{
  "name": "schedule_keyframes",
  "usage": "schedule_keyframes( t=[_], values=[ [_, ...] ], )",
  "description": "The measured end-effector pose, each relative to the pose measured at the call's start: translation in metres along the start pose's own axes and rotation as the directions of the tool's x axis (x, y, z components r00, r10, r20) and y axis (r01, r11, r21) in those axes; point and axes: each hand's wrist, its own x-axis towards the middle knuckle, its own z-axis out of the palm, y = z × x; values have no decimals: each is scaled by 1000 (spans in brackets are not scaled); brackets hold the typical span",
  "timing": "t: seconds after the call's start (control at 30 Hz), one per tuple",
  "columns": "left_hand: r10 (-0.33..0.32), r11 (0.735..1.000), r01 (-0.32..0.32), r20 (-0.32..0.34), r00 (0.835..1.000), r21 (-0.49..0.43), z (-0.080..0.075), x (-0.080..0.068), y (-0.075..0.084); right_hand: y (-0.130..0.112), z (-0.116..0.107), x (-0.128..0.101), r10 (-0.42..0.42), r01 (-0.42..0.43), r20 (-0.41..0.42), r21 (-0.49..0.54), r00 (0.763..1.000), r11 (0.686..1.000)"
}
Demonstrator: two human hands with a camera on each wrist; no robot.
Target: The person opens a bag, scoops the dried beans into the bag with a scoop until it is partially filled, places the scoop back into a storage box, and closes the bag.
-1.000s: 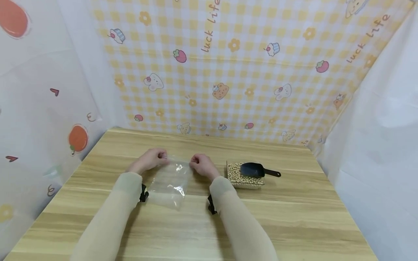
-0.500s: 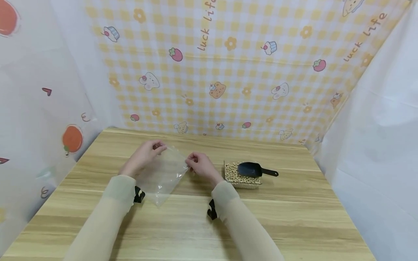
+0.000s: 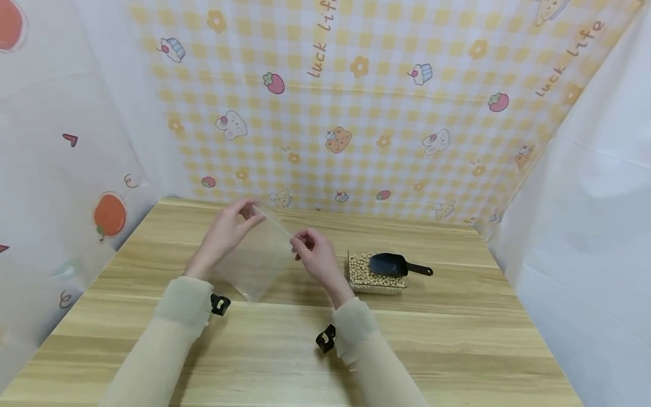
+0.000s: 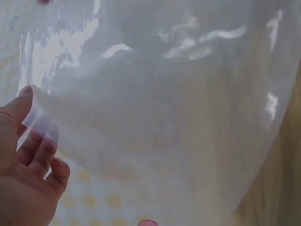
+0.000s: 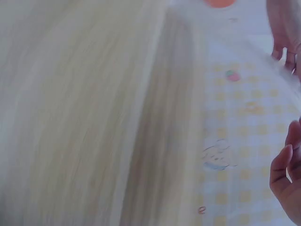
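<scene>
Between both hands, left grip (image 3: 226, 232) and right grip (image 3: 312, 257) pinch the clear bag (image 3: 256, 260).

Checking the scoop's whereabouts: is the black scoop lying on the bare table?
No, the black scoop rests on the beans in the clear container.

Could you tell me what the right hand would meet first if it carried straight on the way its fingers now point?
The right hand points up and leftward, so it would probably meet the clear plastic bag it pinches, then the left hand; depth is uncertain.
</scene>
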Motion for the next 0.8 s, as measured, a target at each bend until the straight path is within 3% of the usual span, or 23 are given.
schedule_keyframes(
  t=[0.17,0.3,0.4,0.5,0.6,0.7,0.8],
  values=[
    [58,998,-61,-118,991,-27,6,-2,21,-12,-2,-9,-63,63,-107,-3,992,998],
    [136,988,-112,-240,961,110,12,-10,34,-34,-3,-21,-131,129,-147,-24,980,991],
    [182,968,-113,-317,931,226,19,-19,45,-50,-3,-33,-196,182,-188,-89,962,979],
    [129,978,-56,-369,920,203,26,-27,56,-50,-2,-38,-244,211,-244,-157,938,965],
    [24,994,17,-366,930,109,30,-32,65,-40,-2,-38,-277,233,-290,-177,916,956],
    [-70,998,69,-273,959,-13,35,-36,72,-35,-4,-41,-335,282,-314,-204,888,937],
    [-144,986,124,-188,971,-116,43,-38,79,-30,-9,-43,-428,353,-317,-268,846,897]
  ],
)
